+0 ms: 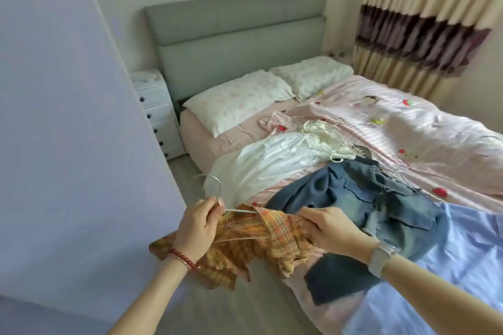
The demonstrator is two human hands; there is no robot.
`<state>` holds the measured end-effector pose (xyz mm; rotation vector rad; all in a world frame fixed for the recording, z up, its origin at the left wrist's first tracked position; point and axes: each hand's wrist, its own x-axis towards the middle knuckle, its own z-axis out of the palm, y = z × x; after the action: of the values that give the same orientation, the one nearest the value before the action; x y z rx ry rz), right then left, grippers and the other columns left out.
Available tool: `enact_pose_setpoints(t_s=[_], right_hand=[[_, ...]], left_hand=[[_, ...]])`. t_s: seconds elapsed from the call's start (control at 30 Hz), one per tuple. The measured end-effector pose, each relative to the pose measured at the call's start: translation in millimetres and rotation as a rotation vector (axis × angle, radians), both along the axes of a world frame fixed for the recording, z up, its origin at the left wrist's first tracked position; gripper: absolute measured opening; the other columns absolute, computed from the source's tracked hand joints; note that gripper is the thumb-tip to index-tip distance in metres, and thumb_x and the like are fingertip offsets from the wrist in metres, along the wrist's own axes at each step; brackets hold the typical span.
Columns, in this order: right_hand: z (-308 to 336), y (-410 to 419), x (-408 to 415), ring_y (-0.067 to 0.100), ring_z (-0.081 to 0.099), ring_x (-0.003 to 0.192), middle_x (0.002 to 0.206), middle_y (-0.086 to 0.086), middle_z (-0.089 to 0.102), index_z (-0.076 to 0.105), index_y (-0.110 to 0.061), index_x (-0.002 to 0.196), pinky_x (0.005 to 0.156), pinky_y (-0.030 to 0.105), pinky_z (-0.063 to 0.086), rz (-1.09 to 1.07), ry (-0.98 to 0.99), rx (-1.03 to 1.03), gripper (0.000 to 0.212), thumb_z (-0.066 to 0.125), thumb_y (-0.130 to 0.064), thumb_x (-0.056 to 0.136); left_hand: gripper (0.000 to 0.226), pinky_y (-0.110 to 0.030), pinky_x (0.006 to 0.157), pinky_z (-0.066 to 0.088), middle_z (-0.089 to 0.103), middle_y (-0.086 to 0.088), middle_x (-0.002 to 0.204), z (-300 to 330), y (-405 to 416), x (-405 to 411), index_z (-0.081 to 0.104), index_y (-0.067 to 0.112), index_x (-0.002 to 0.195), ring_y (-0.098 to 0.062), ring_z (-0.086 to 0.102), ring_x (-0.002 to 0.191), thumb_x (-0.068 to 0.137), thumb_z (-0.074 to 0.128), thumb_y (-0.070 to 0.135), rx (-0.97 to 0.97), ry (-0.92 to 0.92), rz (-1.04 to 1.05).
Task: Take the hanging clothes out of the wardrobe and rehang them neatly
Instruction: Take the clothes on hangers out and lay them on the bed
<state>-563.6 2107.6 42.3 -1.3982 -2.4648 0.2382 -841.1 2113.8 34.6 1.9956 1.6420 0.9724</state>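
Observation:
An orange plaid garment [245,242] hangs crumpled between my hands above the floor beside the bed. My left hand [197,226] pinches the neck of a metal hanger [209,187], whose hook curves up and whose arm runs into the plaid cloth. My right hand [329,228] grips the plaid fabric at its right side. On the bed lie a white garment [261,163], a cream knitted top [324,141] on a hanger, blue denim jeans [381,198], a dark blue garment [302,193] and a light blue shirt [462,253].
The bed [408,122] with pink striped bedding and two pillows [239,100] fills the right. A pale wall or panel [68,117] stands close on my left. A white drawer unit [158,111] is by the grey headboard. Curtains [424,22] hang at the far right.

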Motion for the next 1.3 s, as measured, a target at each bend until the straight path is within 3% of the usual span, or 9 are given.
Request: enact_pose_setpoints(t_s=[0.1, 0.27, 0.4, 0.5, 0.63, 0.87, 0.93, 1.03, 1.3], right_hand=[[7, -18, 35, 0.017, 0.061, 0.080, 0.096, -0.004, 0.066, 0.061, -0.014, 0.106, 0.061, 0.029, 0.047, -0.138, 0.152, 0.020, 0.032, 0.038, -0.028, 0.089], [15, -46, 58, 0.005, 0.054, 0.077, 0.106, -0.007, 0.060, 0.043, -0.026, 0.134, 0.053, 0.016, 0.034, -0.366, 0.149, 0.131, 0.042, 0.034, -0.036, 0.093], [5, -82, 85, 0.012, 0.060, 0.074, 0.088, -0.011, 0.065, 0.052, -0.028, 0.123, 0.065, 0.025, 0.045, -0.593, 0.139, -0.088, 0.033, 0.039, -0.041, 0.095], [0, -111, 107, -0.001, 0.046, 0.058, 0.068, -0.020, 0.049, 0.058, -0.023, 0.109, 0.064, 0.024, 0.038, -0.655, 0.186, -0.372, 0.029, 0.041, -0.041, 0.094], [12, -152, 155, 0.017, 0.055, 0.074, 0.081, 0.000, 0.063, 0.064, -0.016, 0.102, 0.068, 0.030, 0.043, -0.867, 0.229, -0.427, 0.025, 0.048, -0.032, 0.093], [57, -194, 255, 0.016, 0.051, 0.065, 0.075, 0.001, 0.064, 0.068, -0.021, 0.087, 0.055, 0.024, 0.035, -1.331, 0.029, -0.051, 0.027, 0.052, -0.043, 0.088], [59, -191, 285, 0.020, 0.055, 0.069, 0.081, 0.004, 0.068, 0.067, -0.020, 0.090, 0.065, 0.028, 0.038, -1.437, -0.011, 0.152, 0.025, 0.054, -0.041, 0.087], [51, -179, 336, 0.026, 0.058, 0.084, 0.088, 0.008, 0.069, 0.065, -0.015, 0.092, 0.081, 0.034, 0.027, -1.523, -0.015, 0.336, 0.022, 0.055, -0.034, 0.088], [8, -123, 504, 0.024, 0.053, 0.079, 0.083, 0.009, 0.067, 0.062, -0.010, 0.087, 0.077, 0.033, 0.019, -1.584, 0.107, 0.472, 0.017, 0.052, -0.024, 0.090]], left_hand=[[0.012, -0.009, 0.052, 0.037, 0.047, 0.011, 0.055, 17, 12, 55, 0.051, 0.024, 0.079, -0.003, 0.052, 0.058, 0.091, 0.048, 0.024, 0.050, -0.138, -0.092], [0.015, -0.026, 0.046, 0.036, 0.051, 0.006, 0.051, 38, 31, 136, 0.054, 0.024, 0.075, -0.009, 0.049, 0.048, 0.090, 0.054, 0.026, 0.044, -0.064, -0.298], [0.025, -0.030, 0.059, 0.043, 0.062, 0.003, 0.063, 30, 38, 187, 0.056, 0.031, 0.065, -0.015, 0.057, 0.061, 0.090, 0.057, 0.026, -0.256, -0.047, -0.524], [0.027, -0.015, 0.052, 0.035, 0.056, 0.009, 0.058, 9, 31, 225, 0.059, 0.026, 0.062, -0.008, 0.050, 0.056, 0.089, 0.058, 0.024, -0.422, 0.010, -0.661], [0.023, -0.009, 0.048, 0.034, 0.054, 0.008, 0.058, -5, 3, 298, 0.062, 0.016, 0.068, -0.004, 0.047, 0.056, 0.089, 0.057, 0.024, -0.459, -0.006, -0.786], [0.021, -0.007, 0.051, 0.038, 0.058, 0.005, 0.065, 33, -25, 435, 0.065, 0.012, 0.077, -0.007, 0.052, 0.061, 0.090, 0.056, 0.027, -0.411, -0.138, -0.919], [0.024, -0.023, 0.068, 0.047, 0.063, -0.003, 0.074, 47, -23, 477, 0.067, 0.009, 0.082, -0.018, 0.059, 0.071, 0.090, 0.057, 0.029, -0.394, -0.165, -0.932], [0.023, -0.032, 0.077, 0.051, 0.069, -0.009, 0.086, 55, -18, 540, 0.068, 0.009, 0.084, -0.021, 0.061, 0.081, 0.088, 0.059, 0.029, -0.342, -0.205, -0.935], [0.016, -0.025, 0.071, 0.047, 0.066, -0.002, 0.089, 32, 23, 712, 0.063, 0.018, 0.090, -0.016, 0.061, 0.081, 0.090, 0.056, 0.032, -0.256, -0.229, -0.843]])
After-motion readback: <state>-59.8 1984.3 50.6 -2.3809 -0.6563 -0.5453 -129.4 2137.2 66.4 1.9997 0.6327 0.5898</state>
